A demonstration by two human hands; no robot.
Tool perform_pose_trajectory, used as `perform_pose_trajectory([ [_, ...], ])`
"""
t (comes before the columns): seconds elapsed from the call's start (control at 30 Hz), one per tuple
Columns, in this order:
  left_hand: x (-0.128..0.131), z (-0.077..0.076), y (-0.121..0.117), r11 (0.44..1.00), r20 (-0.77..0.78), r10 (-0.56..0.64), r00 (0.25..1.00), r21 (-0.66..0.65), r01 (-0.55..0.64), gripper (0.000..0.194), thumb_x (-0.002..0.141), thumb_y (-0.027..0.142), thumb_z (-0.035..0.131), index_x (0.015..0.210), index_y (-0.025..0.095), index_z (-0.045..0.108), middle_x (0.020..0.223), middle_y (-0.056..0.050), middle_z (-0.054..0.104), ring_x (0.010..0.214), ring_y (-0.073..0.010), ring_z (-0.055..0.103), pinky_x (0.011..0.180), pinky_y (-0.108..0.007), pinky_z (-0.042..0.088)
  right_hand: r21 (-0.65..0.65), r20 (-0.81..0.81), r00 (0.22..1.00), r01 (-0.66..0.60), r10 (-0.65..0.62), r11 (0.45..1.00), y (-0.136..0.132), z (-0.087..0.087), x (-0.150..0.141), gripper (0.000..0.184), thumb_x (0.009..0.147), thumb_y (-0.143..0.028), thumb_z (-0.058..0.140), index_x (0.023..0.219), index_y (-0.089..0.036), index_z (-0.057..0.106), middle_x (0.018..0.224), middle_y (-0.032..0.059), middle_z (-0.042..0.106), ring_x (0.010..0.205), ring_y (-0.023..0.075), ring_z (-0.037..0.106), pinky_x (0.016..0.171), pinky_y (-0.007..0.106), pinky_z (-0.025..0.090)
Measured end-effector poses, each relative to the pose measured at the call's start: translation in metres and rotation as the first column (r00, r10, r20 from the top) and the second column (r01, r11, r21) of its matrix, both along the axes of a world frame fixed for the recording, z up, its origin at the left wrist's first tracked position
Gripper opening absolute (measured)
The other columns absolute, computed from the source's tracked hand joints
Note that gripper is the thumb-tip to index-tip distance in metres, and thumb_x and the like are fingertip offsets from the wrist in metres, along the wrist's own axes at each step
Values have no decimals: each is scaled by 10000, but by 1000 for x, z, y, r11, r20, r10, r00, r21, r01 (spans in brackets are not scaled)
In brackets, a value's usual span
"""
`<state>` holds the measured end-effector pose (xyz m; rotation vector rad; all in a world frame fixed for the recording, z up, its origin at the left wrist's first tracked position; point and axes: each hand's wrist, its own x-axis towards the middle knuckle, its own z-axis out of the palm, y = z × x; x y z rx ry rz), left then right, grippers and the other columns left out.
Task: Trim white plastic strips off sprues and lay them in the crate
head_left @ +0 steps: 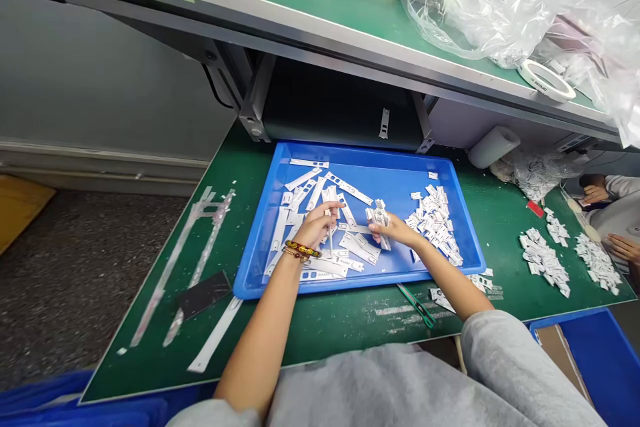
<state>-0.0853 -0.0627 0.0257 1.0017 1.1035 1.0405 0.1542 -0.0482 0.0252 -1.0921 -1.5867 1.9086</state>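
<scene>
My left hand (316,225), with beaded bracelets at the wrist, is over the left part of a blue tray (350,155). Its fingers pinch a narrow white strip (330,237), seen nearly edge-on. A cluster of small white printed pieces (379,219) is gripped in my right hand (395,230), above the tray's middle. Long white slotted strips (350,190) lie scattered beneath and around my left hand. To the right of my right hand, a heap of short white pieces (436,220) fills that side of the tray.
A green cutter (419,307) lies before the tray. Piles of white pieces (545,260) stand to the right, near a co-worker's hand (625,247). A dark conveyor belt (340,107) sits behind, under a shelf edge (300,30) bearing a tape roll (546,81) and plastic bags (480,0).
</scene>
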Motion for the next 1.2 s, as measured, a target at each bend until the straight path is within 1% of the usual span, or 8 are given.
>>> perform_pose_trajectory([
  [0.2, 22, 8, -11, 993, 308, -118, 944, 20, 118, 388, 551, 119, 622, 936, 169, 612, 780, 1, 488, 677, -115, 491, 649, -254, 443, 61, -12, 998, -56, 57, 997, -15, 9, -22, 474, 622, -454, 837, 886, -182, 553, 662, -62, 551, 579, 99, 494, 592, 242, 420],
  [0.37, 24, 7, -15, 979, 328, -196, 924, 110, 169, 390, 624, 182, 790, 949, 183, 572, 868, -7, 540, 800, -145, 560, 771, -286, 469, 207, 24, 999, 38, -44, 977, -21, 1, -30, 452, 600, -420, 846, 875, -168, 590, 720, -47, 546, 660, 114, 497, 655, 254, 438],
  [0.57, 25, 5, -13, 969, 109, -206, 972, 162, 187, 382, 608, 254, 823, 875, 193, 557, 892, -19, 583, 894, -180, 602, 891, -341, 492, 227, 17, 994, 103, -110, 968, -24, -6, -31, 389, 609, -420, 810, 851, -177, 624, 739, -19, 617, 689, 145, 568, 678, 273, 482],
  [0.7, 27, 1, -6, 952, -143, -90, 986, 277, 128, 351, 726, 338, 730, 1019, 186, 611, 1106, -89, 633, 1069, -232, 591, 998, -379, 449, 307, 96, 923, 328, -372, 893, -16, -10, -26, 250, 611, -381, 741, 652, -190, 585, 587, -37, 559, 609, 149, 545, 597, 259, 459],
  [0.77, 28, -3, -2, 940, -405, -17, 914, 304, 152, 320, 846, 329, 591, 1135, 192, 614, 1243, -110, 601, 1143, -241, 557, 1024, -400, 425, 345, 101, 861, 440, -499, 829, -9, -12, -20, 211, 649, -385, 674, 667, -195, 584, 606, -21, 578, 630, 165, 560, 610, 270, 464],
  [0.9, 37, -14, 1, 917, -783, -26, 622, 229, 328, 257, 843, 179, 541, 1030, 230, 712, 1182, -98, 641, 1204, -315, 477, 1056, -528, 325, 366, 55, 790, 553, -611, 748, -1, -10, -6, 230, 732, -415, 547, 817, -204, 585, 810, 44, 664, 783, 204, 617, 717, 311, 499],
  [1.07, 64, -22, 9, 854, -840, -109, 532, 194, 482, 257, 639, 61, 681, 818, 234, 741, 1085, -90, 664, 1235, -345, 418, 1123, -537, 164, 394, -9, 702, 657, -712, 642, -5, -8, -1, 217, 731, -392, 599, 845, -218, 537, 814, 43, 673, 820, 208, 624, 776, 335, 508],
  [1.2, 79, -22, 19, 836, -840, -152, 521, 172, 521, 207, 560, 33, 701, 679, 200, 675, 906, -101, 673, 1140, -351, 484, 1065, -520, 258, 395, 23, 607, 725, -794, 565, -4, -10, 0, 301, 695, -447, 660, 827, -228, 501, 659, -22, 577, 644, 164, 554, 644, 296, 493],
])
